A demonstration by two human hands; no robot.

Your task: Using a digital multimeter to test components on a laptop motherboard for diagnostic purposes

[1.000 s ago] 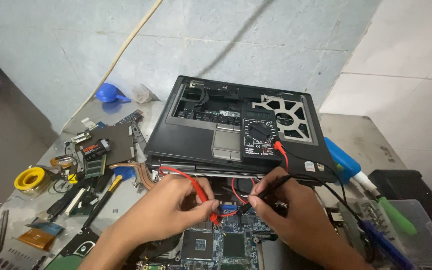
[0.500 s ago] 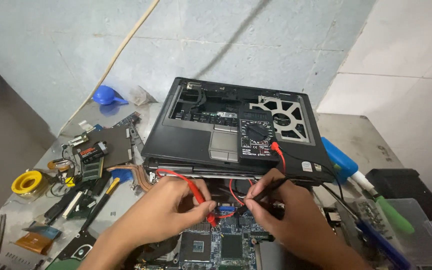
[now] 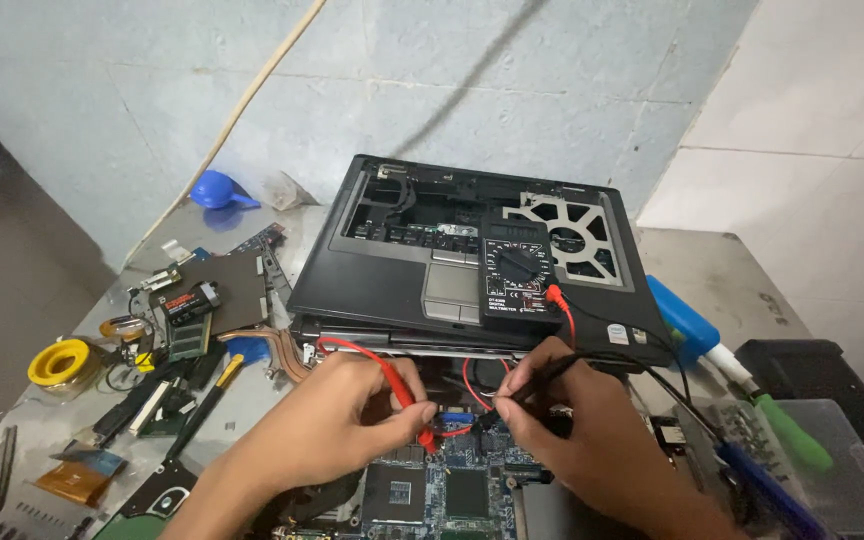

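Down near the bottom edge, the left hand (image 3: 337,420) pinches a red probe (image 3: 409,400), its grip closed on the shaft, tip on the blue circuit board (image 3: 452,485). Just right of it, the right hand (image 3: 582,430) closes its grip on a black probe (image 3: 517,395), tip meeting the same board close beside the red one.

Far of the hands, an opened black laptop shell (image 3: 382,270) overhangs the board's far part and carries a black multimeter (image 3: 518,272); red and black leads run from it to the probes. On the left of the table (image 3: 742,280) lie a yellow solder reel (image 3: 60,362), a battery (image 3: 190,298) and small tools, crowded together. On the right, a blue block (image 3: 682,320) and a green-handled tool (image 3: 792,435).

Both forearms and the board's near half are cut off by the frame. Bare table shows only at the far right, beside the white wall.
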